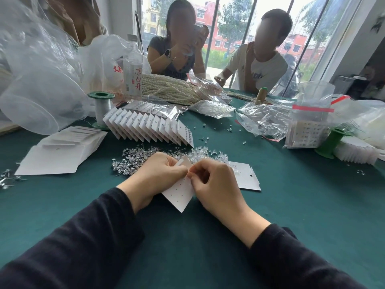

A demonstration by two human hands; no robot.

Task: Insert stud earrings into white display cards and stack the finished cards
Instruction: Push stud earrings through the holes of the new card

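Observation:
A white display card [179,195] with rows of small holes is held tilted over the green table, one corner pointing toward me. My left hand [158,174] grips its left edge. My right hand [216,184] pinches at the card's upper edge; whether a stud sits between the fingertips is hidden. Behind my hands lies a heap of clear stud earrings [135,159]. Another card [248,178] lies flat to the right. Finished cards [150,128] stand fanned in a row further back. Blank cards [60,151] are piled at left.
A water bottle [133,74], a thread spool [101,109], pearl strands [173,90] and plastic bags [268,119] crowd the far half of the table. A green spool [331,142] stands at right. Two people sit opposite. Loose studs [6,180] lie at the left edge.

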